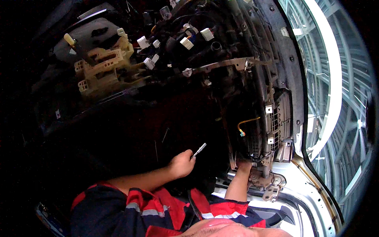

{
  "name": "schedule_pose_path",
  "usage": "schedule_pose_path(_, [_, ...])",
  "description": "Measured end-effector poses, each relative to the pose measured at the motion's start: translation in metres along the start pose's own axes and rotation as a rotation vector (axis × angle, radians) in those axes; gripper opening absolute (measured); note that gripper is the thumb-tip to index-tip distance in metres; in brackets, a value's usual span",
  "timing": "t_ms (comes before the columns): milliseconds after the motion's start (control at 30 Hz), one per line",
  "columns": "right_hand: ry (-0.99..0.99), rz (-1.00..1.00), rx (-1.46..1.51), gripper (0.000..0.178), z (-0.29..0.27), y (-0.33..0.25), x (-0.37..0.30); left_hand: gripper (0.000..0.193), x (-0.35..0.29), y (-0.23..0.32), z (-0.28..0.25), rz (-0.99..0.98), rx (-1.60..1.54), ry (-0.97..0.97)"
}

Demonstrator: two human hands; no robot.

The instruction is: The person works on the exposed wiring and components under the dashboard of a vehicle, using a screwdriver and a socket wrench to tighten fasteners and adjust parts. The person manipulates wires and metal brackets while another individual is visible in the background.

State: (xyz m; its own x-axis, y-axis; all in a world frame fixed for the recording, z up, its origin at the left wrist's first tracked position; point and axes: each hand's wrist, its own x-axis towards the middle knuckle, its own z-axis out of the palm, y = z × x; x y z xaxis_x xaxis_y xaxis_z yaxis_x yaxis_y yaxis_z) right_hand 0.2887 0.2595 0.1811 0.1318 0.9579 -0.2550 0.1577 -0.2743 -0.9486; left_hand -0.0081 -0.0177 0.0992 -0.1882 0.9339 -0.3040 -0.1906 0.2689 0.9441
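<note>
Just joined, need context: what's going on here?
Someone inside a partly dismantled vehicle holds a slim silvery tool in the left hand, tip angled up and rightward. The right hand reaches in beside a metal bracket; its fingers are lost in shadow, so its grip can't be told. A yellow cable with a greenish connector shows beyond it.

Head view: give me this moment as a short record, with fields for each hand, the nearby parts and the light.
Left hand: closed around a metal rod, one end sticking out past the fist
Right hand: among dark parts, fingers hard to make out
Beside right hand: metal bracket
Above right hand in the picture: orange wire with a green connector
Upper left: beige frame, yellow knob
Top middle: several white connectors
Light: mostly dark, bright at right
</note>
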Motion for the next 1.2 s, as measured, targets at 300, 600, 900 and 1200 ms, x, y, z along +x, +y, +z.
schedule_pose_path(300, [0.010, 0.065, 0.265, 0.048, 0.006, -0.003, -0.013, 0.024, 0.000, 0.002, -0.001, -0.047, -0.002, -0.048])
schedule_pose_path(600, [0.031, 0.089, 0.362, 0.048, 0.002, -0.005, -0.025, 0.025, 0.000, 0.003, 0.000, -0.054, 0.002, -0.035])
schedule_pose_path(900, [0.036, 0.109, 0.405, 0.048, 0.012, -0.007, -0.028, 0.024, 0.002, -0.003, 0.002, -0.038, 0.012, -0.013])
schedule_pose_path(1200, [0.032, 0.119, 0.427, 0.048, 0.021, -0.011, -0.028, 0.023, 0.001, 0.002, 0.000, -0.091, -0.011, -0.059])
